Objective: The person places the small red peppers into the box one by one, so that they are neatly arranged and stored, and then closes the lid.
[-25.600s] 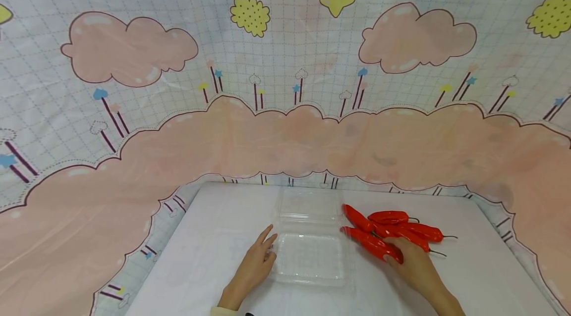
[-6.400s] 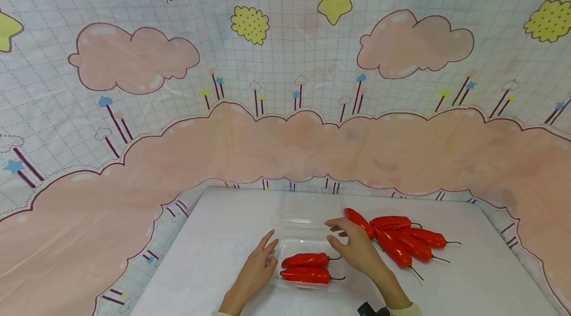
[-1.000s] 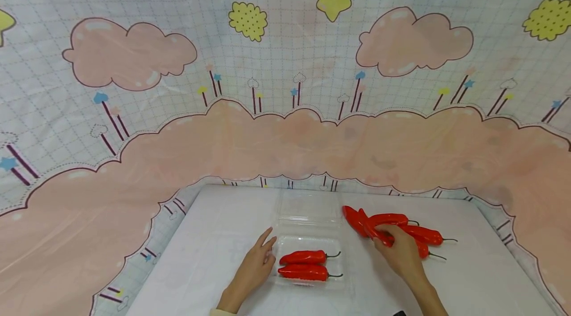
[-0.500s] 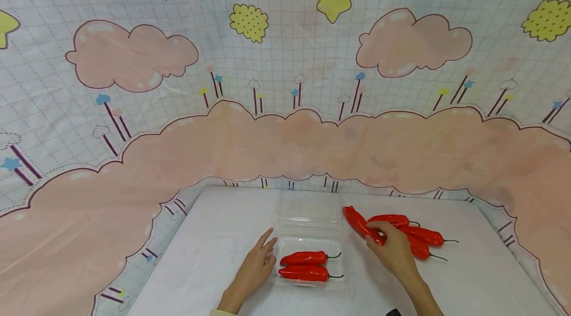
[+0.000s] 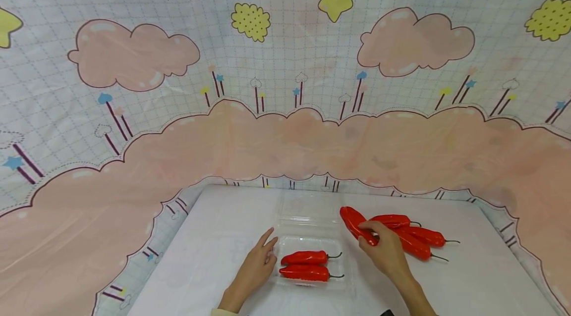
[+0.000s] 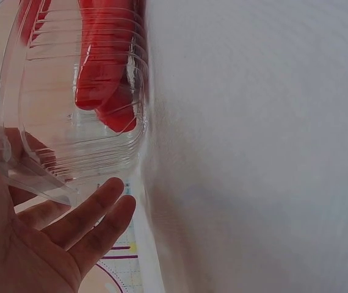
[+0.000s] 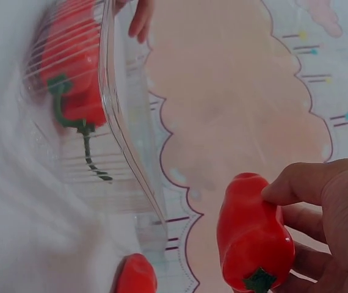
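A clear plastic clamshell box (image 5: 312, 242) lies with its lid (image 5: 308, 207) folded back. Two red chili peppers lie side by side in its tray, the upper chili pepper (image 5: 305, 257) and the lower chili pepper (image 5: 305, 272). My left hand (image 5: 255, 266) rests by the box's left edge, fingers extended; the left wrist view shows them spread beside the end wall. To the right of the box, my right hand (image 5: 384, 247) pinches another red chili pepper (image 7: 253, 238) between thumb and fingers. Part of the held pepper is hidden by the fingers.
Right of the box, several loose red chili peppers lie in a fan, among them a back chili pepper (image 5: 392, 220) and an outer chili pepper (image 5: 427, 237). A white table (image 5: 214, 227) bears everything, with a cloud-patterned curtain (image 5: 285, 142) behind it.
Since about a second ago my right hand has drawn the gripped chili pepper slightly left, off the pile. Much earlier the tray held no peppers; two lie there now. The left hand stays put.
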Motion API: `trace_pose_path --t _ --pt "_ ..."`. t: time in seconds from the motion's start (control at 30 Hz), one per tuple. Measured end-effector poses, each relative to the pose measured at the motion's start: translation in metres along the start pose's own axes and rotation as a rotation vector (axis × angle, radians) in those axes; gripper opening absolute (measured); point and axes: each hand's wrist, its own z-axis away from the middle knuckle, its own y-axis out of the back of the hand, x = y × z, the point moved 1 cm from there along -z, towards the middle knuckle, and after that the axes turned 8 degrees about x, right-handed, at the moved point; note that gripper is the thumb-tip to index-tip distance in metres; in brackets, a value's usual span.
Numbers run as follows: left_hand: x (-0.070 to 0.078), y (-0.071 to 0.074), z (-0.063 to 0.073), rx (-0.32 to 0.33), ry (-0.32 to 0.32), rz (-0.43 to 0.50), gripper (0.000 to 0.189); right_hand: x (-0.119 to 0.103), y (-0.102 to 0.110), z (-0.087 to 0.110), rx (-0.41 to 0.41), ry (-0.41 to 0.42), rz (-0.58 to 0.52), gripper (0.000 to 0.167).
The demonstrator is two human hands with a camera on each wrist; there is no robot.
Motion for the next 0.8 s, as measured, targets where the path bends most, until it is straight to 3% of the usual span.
trace_pose_path --t 0.8 --pt "0.003 0.001 -0.001 -0.006 0.001 -0.007 0.044 -0.019 -0.025 -0.001 -0.063 0.033 -0.071 0.034"
